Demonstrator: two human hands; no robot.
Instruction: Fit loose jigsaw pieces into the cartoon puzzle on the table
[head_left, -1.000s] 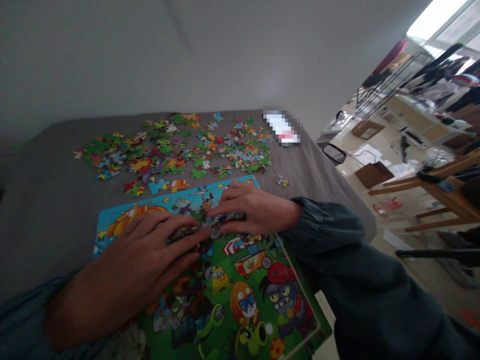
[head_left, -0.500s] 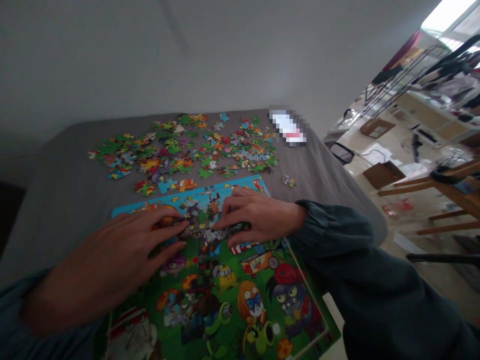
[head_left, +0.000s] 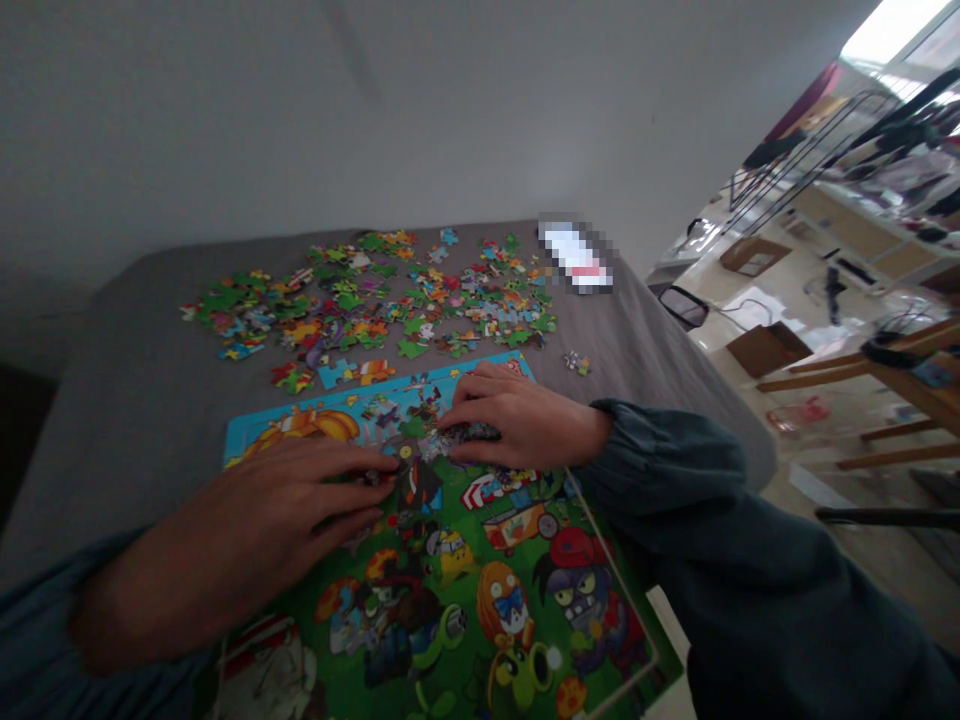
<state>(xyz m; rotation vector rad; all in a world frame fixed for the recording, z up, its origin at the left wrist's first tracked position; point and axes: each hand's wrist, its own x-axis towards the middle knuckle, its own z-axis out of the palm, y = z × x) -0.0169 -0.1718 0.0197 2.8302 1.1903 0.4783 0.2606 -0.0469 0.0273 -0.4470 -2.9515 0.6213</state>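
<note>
A cartoon puzzle board [head_left: 480, 540], green with a blue top strip, lies in front of me. My left hand [head_left: 292, 510] is over its left part, thumb and fingers closed around a small dark and red puzzle piece, mostly covered by the fingertips. Across the upper right of the board, my right hand [head_left: 514, 415] curls its fingers over grey patterned puzzle pieces [head_left: 474, 433], touching them between thumb and index. Between the two hands sit several small pieces [head_left: 420, 415] with grey and green figures on the upper middle of the board.
Beyond the board, many loose puzzle pieces [head_left: 345, 300] spread over the grey cloth [head_left: 630, 370]. One small cluster [head_left: 577, 363] lies apart to the right. A blurred-out phone [head_left: 576, 255] rests at the back right. Cardboard boxes [head_left: 769, 350] stand on the floor at right.
My left hand has shifted right and slightly down, closing its fingers and uncovering the orange picture at the board's upper left. My right hand has drawn in slightly upward, fingers more curled.
</note>
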